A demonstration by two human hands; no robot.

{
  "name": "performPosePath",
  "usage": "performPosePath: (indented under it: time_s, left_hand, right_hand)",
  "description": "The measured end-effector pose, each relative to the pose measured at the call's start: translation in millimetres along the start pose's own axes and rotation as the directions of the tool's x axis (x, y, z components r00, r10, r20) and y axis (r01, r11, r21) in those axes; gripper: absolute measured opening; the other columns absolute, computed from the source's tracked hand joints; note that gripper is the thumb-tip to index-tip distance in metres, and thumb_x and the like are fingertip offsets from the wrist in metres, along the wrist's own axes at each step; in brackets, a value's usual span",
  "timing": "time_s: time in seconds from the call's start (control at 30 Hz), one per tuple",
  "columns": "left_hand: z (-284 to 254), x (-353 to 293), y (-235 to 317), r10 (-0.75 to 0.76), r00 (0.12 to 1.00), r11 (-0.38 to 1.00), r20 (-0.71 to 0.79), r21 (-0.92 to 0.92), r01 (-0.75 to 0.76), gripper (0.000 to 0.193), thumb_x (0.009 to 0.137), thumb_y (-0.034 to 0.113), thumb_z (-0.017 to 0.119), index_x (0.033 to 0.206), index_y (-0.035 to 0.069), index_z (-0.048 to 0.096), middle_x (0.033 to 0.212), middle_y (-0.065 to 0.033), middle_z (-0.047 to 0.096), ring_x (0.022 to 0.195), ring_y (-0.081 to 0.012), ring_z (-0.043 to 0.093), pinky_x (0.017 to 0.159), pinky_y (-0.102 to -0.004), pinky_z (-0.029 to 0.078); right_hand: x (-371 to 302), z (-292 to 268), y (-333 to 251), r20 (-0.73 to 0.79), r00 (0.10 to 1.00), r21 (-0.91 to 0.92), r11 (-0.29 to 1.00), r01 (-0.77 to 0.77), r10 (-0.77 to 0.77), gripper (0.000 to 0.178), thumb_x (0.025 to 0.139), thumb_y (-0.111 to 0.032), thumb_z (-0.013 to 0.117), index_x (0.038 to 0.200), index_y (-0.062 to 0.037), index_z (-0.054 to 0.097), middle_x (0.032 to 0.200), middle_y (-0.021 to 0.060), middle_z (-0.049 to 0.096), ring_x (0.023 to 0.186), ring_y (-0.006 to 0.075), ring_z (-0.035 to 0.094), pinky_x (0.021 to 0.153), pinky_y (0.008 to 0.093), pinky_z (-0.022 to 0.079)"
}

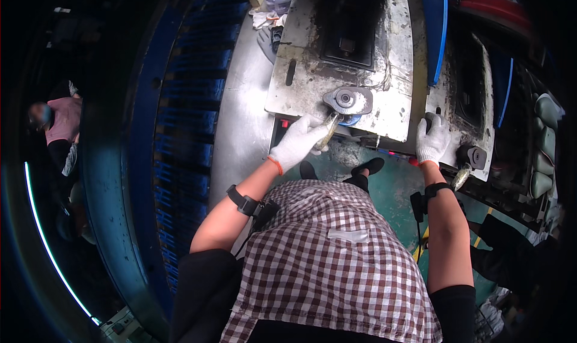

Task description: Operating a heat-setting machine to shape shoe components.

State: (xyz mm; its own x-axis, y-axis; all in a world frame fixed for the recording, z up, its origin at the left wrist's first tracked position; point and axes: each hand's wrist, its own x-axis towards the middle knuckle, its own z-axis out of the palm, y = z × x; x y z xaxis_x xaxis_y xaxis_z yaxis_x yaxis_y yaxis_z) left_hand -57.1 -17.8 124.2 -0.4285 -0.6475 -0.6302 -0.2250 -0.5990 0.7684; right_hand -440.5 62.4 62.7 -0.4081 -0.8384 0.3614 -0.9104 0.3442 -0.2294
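Note:
My left hand (pixel 297 140), in a white glove with an orange cuff, is closed around a handle wrapped in yellowish, shiny film (pixel 327 134). The handle meets a grey oval metal piece with a round ringed centre (pixel 345 100), at the near edge of a worn metal plate (pixel 300 93). Something blue shows under that piece. My right hand (pixel 434 140), also white-gloved, is at the left edge of a second metal plate (pixel 485 126). Its fingers are bent around something dark, mostly hidden by the glove.
A similar wrapped handle (pixel 461 178) juts from a dark block (pixel 472 156) on the right plate. A blue upright panel (pixel 439 36) stands between the plates. Left are a metal ledge (pixel 240 120) and blue slatted rollers (pixel 189 126). Another person (pixel 63 120) is far left; grey-green pads hang right.

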Motion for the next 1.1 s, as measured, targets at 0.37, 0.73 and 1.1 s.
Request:
performPosePath:
  time_s: [0.37, 0.73, 1.1]
  left_hand:
    - [27, -21, 6, 0.542, 0.837, 0.464, -0.073, 0.857, -0.226, 0.064, 0.084, 0.035, 0.085, 0.130, 0.002, 0.055, 0.125, -0.0204, 0.060, 0.111, -0.0354, 0.067, 0.095, -0.0437, 0.055]
    - [-8, 13, -9, 0.203, 0.979, 0.951, 0.008, 0.235, -0.199, 0.037, 0.104, 0.029, 0.065, 0.124, -0.001, 0.059, 0.099, -0.0138, 0.070, 0.091, -0.0205, 0.067, 0.087, -0.0350, 0.055]
    - [20, 0, 10, 0.319, 0.945, 0.636, -0.070, 0.755, -0.158, 0.057, 0.098, 0.039, 0.069, 0.142, 0.008, 0.051, 0.119, -0.0248, 0.071, 0.112, -0.0434, 0.069, 0.095, -0.0473, 0.054]
  right_hand:
    - [2, -2, -3, -0.002, 1.000, -0.012, 1.000, 0.002, -0.002, 0.020, 0.088, -0.020, 0.073, 0.106, -0.0108, 0.072, 0.109, 0.0136, 0.071, 0.107, 0.0366, 0.066, 0.094, 0.0491, 0.051]
    - [2, -5, -4, 0.027, 0.999, 0.016, 1.000, -0.027, 0.026, 0.019, 0.088, -0.020, 0.073, 0.104, -0.0100, 0.073, 0.110, 0.0139, 0.071, 0.107, 0.0364, 0.066, 0.094, 0.0488, 0.051]
    - [1, -3, -4, 0.044, 0.998, 0.008, 0.999, -0.043, 0.043, 0.020, 0.089, -0.021, 0.073, 0.106, -0.0113, 0.072, 0.114, 0.0127, 0.069, 0.111, 0.0358, 0.064, 0.095, 0.0488, 0.050]
